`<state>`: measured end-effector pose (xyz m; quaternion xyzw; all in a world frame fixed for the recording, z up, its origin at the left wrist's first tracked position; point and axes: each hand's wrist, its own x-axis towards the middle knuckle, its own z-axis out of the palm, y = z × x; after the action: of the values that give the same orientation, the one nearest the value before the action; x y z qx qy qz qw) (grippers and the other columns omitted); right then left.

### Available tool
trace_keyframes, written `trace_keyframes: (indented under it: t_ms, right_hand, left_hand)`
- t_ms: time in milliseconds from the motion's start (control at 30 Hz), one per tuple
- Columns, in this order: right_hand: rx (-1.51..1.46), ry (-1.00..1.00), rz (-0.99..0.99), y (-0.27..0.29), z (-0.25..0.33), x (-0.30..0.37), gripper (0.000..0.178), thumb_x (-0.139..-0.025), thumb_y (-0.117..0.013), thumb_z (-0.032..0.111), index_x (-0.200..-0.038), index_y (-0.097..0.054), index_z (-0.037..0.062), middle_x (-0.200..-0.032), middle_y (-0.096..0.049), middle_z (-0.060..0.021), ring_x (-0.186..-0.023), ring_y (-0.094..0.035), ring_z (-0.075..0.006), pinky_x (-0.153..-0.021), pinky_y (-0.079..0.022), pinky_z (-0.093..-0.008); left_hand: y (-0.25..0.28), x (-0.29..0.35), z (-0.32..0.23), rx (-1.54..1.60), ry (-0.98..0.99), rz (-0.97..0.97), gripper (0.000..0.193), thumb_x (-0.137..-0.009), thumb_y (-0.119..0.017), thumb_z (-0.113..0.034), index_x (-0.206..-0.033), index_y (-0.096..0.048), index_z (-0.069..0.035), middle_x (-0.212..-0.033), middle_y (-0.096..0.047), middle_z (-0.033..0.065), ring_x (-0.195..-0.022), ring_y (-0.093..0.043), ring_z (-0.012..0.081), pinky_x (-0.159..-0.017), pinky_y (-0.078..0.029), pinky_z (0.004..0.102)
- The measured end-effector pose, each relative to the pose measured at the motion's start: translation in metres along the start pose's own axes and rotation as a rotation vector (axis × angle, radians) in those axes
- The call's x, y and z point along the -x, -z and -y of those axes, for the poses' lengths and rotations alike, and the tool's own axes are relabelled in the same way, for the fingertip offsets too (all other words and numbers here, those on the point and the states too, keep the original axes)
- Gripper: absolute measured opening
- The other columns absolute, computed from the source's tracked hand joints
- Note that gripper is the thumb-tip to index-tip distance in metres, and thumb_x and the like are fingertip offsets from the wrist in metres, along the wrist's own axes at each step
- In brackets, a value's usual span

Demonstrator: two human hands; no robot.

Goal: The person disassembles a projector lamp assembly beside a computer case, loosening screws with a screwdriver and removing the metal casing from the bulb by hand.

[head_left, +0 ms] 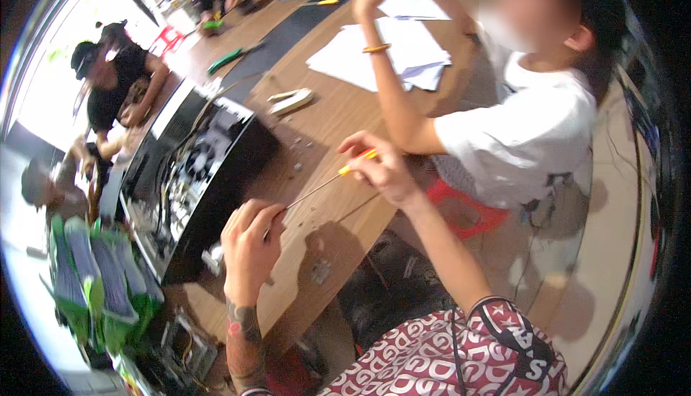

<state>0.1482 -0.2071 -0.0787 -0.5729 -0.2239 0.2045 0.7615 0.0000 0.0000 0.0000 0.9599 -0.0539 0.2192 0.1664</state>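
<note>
The wooden counter [335, 126] carries it all, with a long black metal case [229, 184] full of loose parts along the left and a pile of white paper [403, 51] farther off. Near the middle, the left hand [252, 245] is held up beside the case's right side, its fingers curled inward; whether they pinch a small piece, I cannot tell, as their backs hide it. To the right and a little farther away, the right hand [387, 174] grips the yellow handle of a screwdriver [344, 171], which spans the gap between the hands, its shaft slanting near and left to the left fingertips. Working well here probably means keeping the shaft in one straight line with whatever it meets, pressing lightly along it, and turning from the fingers rather than the wrist. The left fingertips should stay beside the tip, not ahead of it (a slip would drive it into them). Smallest are the pale scraps [298, 166] on the wood; working over a bare patch would keep dropped bits from mixing with them.
</note>
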Motion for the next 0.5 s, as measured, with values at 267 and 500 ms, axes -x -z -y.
trace_keyframes:
  t_ms: [267, 500]
  right_hand:
    - [-0.139, 0.093, -0.131, 0.001, 0.007, -0.015, 0.012, -0.091, -0.056, 0.011, -0.1, -0.06, 0.0047, -0.082, -0.057, 0.001, -0.061, -0.047, -0.0017, -0.054, -0.039, -0.017]
    - [-0.139, 0.073, -0.139, -0.002, 0.0, -0.02, 0.015, -0.089, -0.061, 0.018, -0.096, -0.064, 0.0065, -0.082, -0.065, -0.0019, -0.066, -0.053, -0.0066, -0.062, -0.044, -0.0231]
  left_hand:
    - [-0.014, -0.006, 0.005, -0.013, 0.119, -0.016, 0.006, -0.081, -0.07, -0.004, -0.086, -0.068, -0.002, -0.084, -0.063, 0.0091, -0.077, -0.062, 0.0279, -0.069, -0.049, 0.037]
    - [-0.03, -0.009, 0.008, -0.103, 0.047, 0.049, 0.006, -0.081, -0.069, -0.005, -0.086, -0.07, -0.002, -0.085, -0.062, 0.009, -0.079, -0.06, 0.0288, -0.073, -0.048, 0.0369]
